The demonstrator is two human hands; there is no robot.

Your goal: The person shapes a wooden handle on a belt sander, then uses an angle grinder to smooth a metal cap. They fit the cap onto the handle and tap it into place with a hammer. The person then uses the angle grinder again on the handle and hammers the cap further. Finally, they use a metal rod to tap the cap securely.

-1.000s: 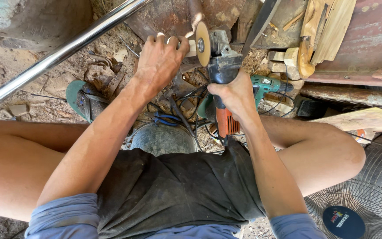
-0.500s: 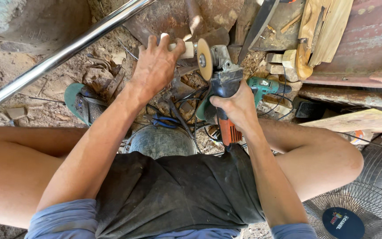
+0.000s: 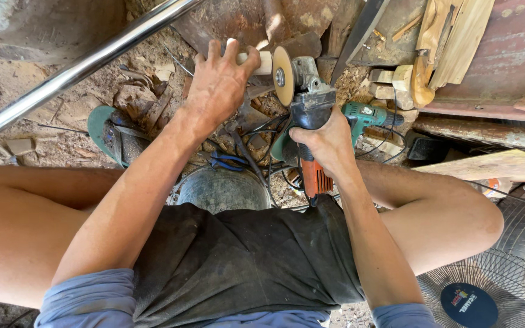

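Now my left hand (image 3: 217, 85) is gripping the wooden peg (image 3: 262, 62) closer against the grinder (image 3: 308, 121), right hand (image 3: 329, 143) clenching its handle.

Pale, matt, smooth-sanded wood in the short round piece (image 3: 261, 61) under the left hand (image 3: 220, 85); tan, matt, gritty abrasive on the disc (image 3: 283, 75) of the angle grinder (image 3: 307, 121), with dull grey cast metal at the head and dusty black and orange plastic along the body in the right hand (image 3: 329, 143). Glossy, smooth polished metal on the long pipe (image 3: 80, 70); rusty, rough, flaking sheet metal (image 3: 505, 54) at right. Raw pale planks (image 3: 457, 36), green plastic on the drill (image 3: 366, 114), matt dark cloth shorts (image 3: 238, 261), loose sawdust over the ground (image 3: 31, 109).
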